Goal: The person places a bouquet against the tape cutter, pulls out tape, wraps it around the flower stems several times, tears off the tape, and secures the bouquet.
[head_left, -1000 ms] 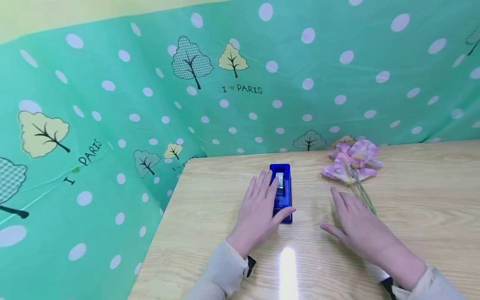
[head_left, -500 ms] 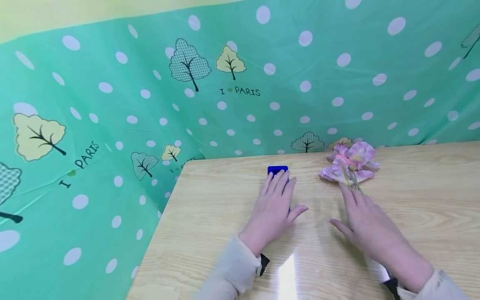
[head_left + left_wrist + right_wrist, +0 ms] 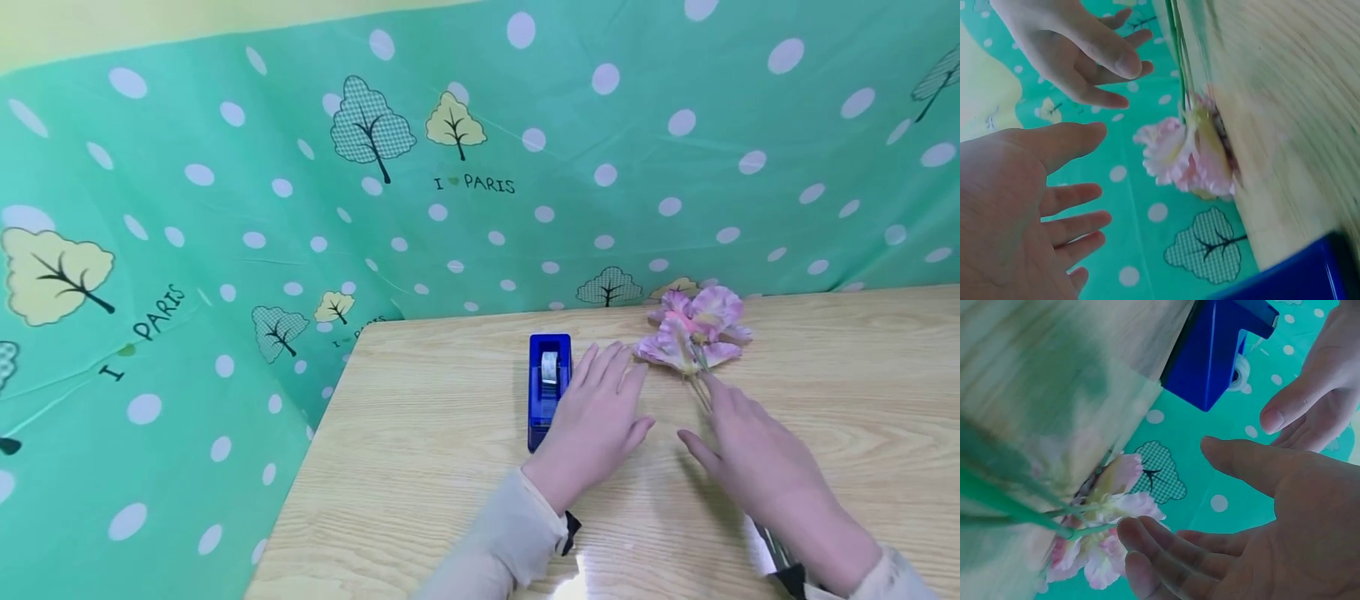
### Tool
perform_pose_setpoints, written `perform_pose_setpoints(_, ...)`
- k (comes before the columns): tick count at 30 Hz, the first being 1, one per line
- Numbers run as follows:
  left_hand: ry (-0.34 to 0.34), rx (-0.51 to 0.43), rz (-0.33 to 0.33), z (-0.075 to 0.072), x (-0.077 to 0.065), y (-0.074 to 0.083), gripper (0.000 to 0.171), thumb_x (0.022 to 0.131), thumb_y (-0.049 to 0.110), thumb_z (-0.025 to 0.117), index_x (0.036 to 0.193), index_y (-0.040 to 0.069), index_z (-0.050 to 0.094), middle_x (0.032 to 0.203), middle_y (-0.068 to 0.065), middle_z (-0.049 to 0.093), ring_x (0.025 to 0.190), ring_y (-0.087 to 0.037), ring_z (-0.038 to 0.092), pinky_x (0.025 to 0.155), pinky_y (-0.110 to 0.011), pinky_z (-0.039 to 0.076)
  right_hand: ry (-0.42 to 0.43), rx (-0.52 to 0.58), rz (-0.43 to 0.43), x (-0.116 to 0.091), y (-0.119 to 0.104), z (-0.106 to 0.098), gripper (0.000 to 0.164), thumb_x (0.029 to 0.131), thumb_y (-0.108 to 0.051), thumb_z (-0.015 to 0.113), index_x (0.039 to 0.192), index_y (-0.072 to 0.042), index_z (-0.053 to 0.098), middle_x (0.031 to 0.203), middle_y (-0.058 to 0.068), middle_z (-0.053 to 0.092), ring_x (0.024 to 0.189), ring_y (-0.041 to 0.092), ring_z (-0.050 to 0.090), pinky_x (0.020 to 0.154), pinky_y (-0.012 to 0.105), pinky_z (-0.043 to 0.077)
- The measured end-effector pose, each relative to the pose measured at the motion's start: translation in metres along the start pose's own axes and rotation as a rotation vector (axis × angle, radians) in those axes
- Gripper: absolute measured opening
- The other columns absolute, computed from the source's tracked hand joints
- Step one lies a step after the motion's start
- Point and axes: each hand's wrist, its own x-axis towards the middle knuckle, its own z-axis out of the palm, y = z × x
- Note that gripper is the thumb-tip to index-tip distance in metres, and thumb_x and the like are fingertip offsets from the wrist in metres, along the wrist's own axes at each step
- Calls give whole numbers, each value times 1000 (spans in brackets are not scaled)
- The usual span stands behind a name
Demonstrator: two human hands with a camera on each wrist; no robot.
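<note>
Both my left hand [image 3: 597, 417] and right hand [image 3: 761, 450] have fingers loosely extended. Pink, ruffled, green-stemmed flowers [image 3: 692, 332] lie just beyond them, a blue plastic tape dispenser [image 3: 545, 398] beside the left.

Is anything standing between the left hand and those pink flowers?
Nothing visible stands between the left hand and the blossoms of the pink flowers. The blue tape dispenser sits on that hand's other side. In the head view, though, the right hand hides part of the stems.
</note>
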Motion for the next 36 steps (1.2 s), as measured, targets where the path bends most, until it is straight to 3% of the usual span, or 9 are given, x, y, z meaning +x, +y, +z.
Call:
perform_pose_setpoints(9, -1, 22, 51, 5, 15, 19, 60, 96, 51, 58, 144, 18, 47, 154, -1, 42, 147, -19, 30, 126, -37, 11, -86, -21, 69, -6, 19, -4, 57, 92, -28, 69, 119, 16, 45, 94, 26, 60, 79, 43, 64, 58, 54, 53)
perform_pose_setpoints(13, -44, 49, 66, 9, 24, 32, 60, 97, 53, 54, 146, 19, 46, 152, 1, 43, 146, -17, 32, 126, -37, 9, -148, -35, 112, -6, 24, -4, 41, 94, -32, 65, 96, 7, 54, 73, 11, 55, 60, 26, 58, 46, 43, 47)
perform_pose_setpoints(16, -77, 55, 85, 13, 30, 43, 59, 98, 53, 51, 146, 20, 45, 152, 3, 43, 145, -15, 32, 126, -36, 8, -191, -46, 152, -7, 27, -5, 40, 96, -37, 61, 83, 0, 55, 65, 5, 52, 54, 22, 52, 42, 39, 42)
perform_pose_setpoints(23, -105, 36, 121, 21, 41, 56, 48, 100, 46, 51, 142, 24, 48, 151, 7, 43, 144, -12, 32, 125, -33, 14, -296, -55, 190, -7, 33, -3, 35, 98, -35, 58, 79, -6, 57, 62, 3, 49, 51, 20, 45, 42, 34, 36)
perform_pose_setpoints(30, -115, 14, 153, 31, 44, 62, 44, 101, 44, 50, 140, 23, 51, 148, 7, 47, 141, -11, 38, 120, -29, 26, -333, -49, 194, -8, 37, 0, 32, 98, -28, 57, 71, -11, 51, 60, 3, 48, 51, 20, 44, 43, 34, 35)
perform_pose_setpoints(36, -122, -12, 174, 40, 48, 69, 37, 103, 37, 51, 138, 26, 54, 148, 7, 48, 134, -9, 44, 110, -23, 39, -400, -50, 194, -7, 41, 2, 26, 96, -22, 58, 74, -9, 56, 68, 4, 57, 56, 21, 51, 45, 38, 42)
